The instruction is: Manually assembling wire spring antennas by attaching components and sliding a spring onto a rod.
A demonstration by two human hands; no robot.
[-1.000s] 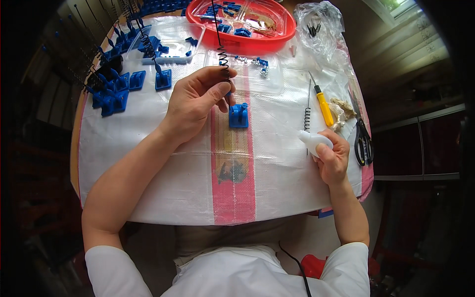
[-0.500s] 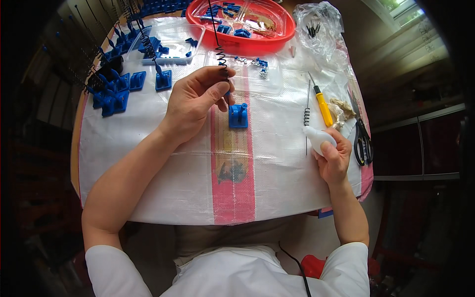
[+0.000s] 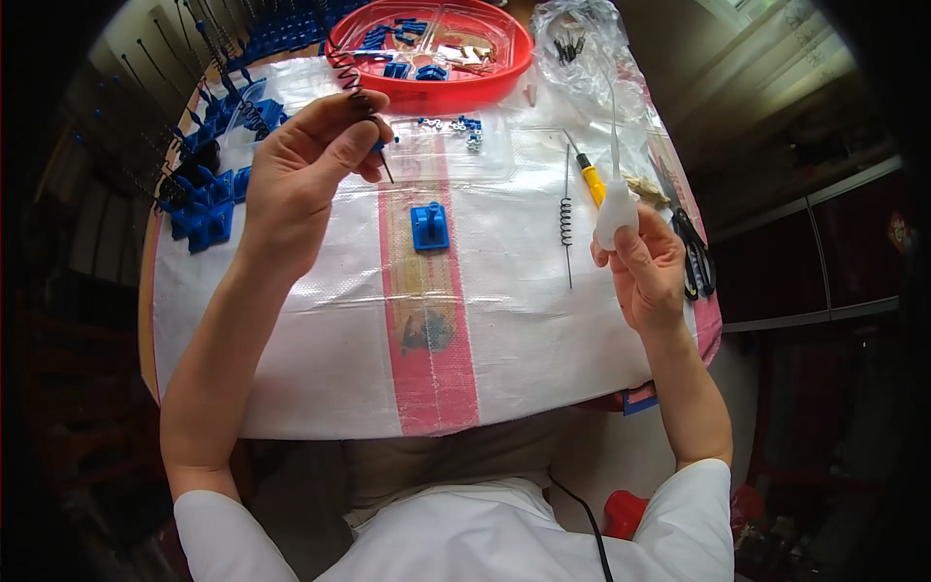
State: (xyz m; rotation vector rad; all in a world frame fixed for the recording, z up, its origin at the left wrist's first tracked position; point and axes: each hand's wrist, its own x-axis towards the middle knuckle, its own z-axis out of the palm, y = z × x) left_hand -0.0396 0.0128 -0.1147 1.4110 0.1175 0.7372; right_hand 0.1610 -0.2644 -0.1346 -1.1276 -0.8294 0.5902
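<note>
Pinched between the thumb and fingers of my left hand (image 3: 301, 179) is a black coiled wire (image 3: 347, 73). Its straight lower end pokes out below my fingertips, with a bit of blue beside it. A square blue plastic base (image 3: 430, 228) with an upright holder lies on the table to the right of and nearer than this hand. My right hand (image 3: 652, 267) is closed on a white squeeze bottle (image 3: 618, 209), its long thin nozzle pointing up. Just left of the bottle, a second coiled wire (image 3: 566, 221) lies flat.
A yellow-handled screwdriver (image 3: 591, 181) and black scissors (image 3: 694, 257) lie by my right hand. Farther back are a red tray (image 3: 436, 95) of small parts, a clear plastic lid (image 3: 495, 160) with tiny pieces, and a plastic bag (image 3: 601, 68). Blue bases with wires (image 3: 199, 209) crowd the left.
My left hand has moved left with the coiled wire, away from the blue base. My right hand has turned the bottle from lying sideways to nozzle up. The view has shifted a little.
</note>
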